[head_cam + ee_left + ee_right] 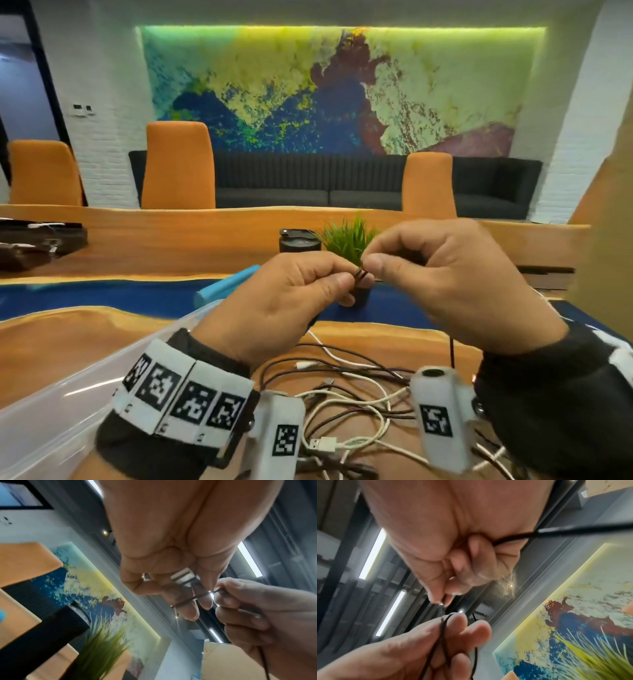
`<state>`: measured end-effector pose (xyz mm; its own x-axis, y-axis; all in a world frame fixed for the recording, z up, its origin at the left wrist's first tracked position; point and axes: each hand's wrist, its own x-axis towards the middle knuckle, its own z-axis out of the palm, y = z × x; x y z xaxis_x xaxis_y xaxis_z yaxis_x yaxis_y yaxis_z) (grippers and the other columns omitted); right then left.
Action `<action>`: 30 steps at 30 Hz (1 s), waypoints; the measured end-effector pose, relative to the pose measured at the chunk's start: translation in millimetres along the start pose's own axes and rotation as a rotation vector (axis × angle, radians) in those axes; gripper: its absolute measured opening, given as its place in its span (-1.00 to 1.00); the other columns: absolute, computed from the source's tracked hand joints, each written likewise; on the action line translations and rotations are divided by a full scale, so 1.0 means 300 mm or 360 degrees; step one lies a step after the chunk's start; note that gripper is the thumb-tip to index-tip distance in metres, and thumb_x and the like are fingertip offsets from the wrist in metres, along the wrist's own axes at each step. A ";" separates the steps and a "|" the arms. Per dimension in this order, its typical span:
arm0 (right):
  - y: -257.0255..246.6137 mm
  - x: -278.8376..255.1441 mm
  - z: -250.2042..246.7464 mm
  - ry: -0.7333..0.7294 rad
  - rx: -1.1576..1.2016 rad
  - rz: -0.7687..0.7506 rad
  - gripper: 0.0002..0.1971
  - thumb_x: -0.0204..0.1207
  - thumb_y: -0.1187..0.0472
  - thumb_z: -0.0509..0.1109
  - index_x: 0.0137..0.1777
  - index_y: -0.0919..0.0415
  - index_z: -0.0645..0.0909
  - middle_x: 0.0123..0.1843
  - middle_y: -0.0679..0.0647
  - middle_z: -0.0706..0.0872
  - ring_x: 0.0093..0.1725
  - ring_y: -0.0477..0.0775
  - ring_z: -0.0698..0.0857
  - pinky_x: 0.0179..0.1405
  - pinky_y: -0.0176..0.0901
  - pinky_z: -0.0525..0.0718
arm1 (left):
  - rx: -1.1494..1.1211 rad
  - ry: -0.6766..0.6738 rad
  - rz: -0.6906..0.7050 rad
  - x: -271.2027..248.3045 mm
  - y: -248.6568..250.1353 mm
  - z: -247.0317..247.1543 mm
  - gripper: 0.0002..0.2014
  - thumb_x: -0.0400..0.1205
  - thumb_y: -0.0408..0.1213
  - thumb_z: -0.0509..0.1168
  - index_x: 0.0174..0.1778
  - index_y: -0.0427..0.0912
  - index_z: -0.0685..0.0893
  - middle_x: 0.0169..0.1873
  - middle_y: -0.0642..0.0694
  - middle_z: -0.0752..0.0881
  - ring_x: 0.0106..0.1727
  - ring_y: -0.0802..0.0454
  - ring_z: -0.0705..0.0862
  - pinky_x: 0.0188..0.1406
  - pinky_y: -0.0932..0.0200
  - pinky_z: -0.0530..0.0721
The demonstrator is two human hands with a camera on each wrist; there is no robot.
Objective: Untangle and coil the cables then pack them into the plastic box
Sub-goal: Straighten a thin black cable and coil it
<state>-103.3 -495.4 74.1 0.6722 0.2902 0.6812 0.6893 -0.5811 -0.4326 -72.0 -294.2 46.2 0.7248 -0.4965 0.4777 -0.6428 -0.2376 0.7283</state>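
Both hands are raised above the table, and a thin dark cable is pinched between them. My left hand holds small loops of that cable across its curled fingers, with a metal USB plug tucked against the palm. My right hand pinches the cable's strand between thumb and forefinger just beyond the left fingertips. In the right wrist view the right hand nips the strand above the looped cable. A tangle of white and dark cables lies on the wood below. The clear plastic box sits at lower left.
A small potted grass plant and a black cup stand just behind the hands. A light blue object lies by the box's far corner. The table is wood with a blue strip; orange chairs line its far side.
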 end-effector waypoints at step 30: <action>0.063 -0.014 0.039 0.0239 -0.0453 0.0253 -0.82 0.64 0.16 0.34 0.09 -0.03 0.77 -0.06 -0.11 0.73 -0.02 -0.10 0.65 -0.01 -0.11 0.66 | -0.1533 0.0041 -0.0261 -0.029 0.031 -0.036 -0.79 0.66 -0.27 0.25 -0.20 -0.15 0.76 -0.22 -0.11 0.69 -0.33 0.16 0.61 -0.23 0.22 0.65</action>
<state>-90.0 -498.6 56.2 0.7034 0.0765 0.7066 0.4621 -0.8046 -0.3730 -81.6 -283.0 54.1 0.7996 -0.4973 0.3367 -0.0637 0.4874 0.8709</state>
